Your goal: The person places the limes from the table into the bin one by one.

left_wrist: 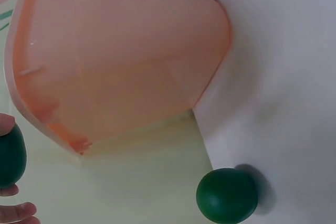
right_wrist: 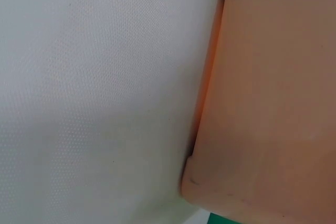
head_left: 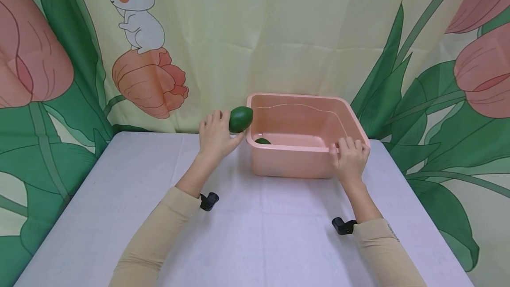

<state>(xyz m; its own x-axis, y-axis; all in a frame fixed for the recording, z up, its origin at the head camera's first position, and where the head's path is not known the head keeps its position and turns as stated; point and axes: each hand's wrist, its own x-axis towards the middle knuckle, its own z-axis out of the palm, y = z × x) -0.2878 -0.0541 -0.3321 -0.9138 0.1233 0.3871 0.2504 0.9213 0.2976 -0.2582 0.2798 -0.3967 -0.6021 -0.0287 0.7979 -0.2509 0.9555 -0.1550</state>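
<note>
My left hand [head_left: 215, 134] holds a smooth, dark green avocado [head_left: 241, 119] at the left rim of the pink plastic bin [head_left: 292, 163]. In the left wrist view this held avocado [left_wrist: 11, 158] shows at the left edge, with fingertips around it. A second avocado [left_wrist: 227, 195] lies on the table beside the bin; in the head view it is hidden behind my left hand. Inside the bin, part of another green piece [head_left: 263, 141] shows above the front rim. My right hand [head_left: 350, 158] grips the bin's front rim near its right corner.
The bin stands near the back of a table with a white cloth [head_left: 255, 234]. Behind it hangs a curtain [head_left: 303, 34] printed with tulips and a rabbit. A black wrist camera [head_left: 209, 201] sits at my left cuff and another camera [head_left: 343, 226] at my right.
</note>
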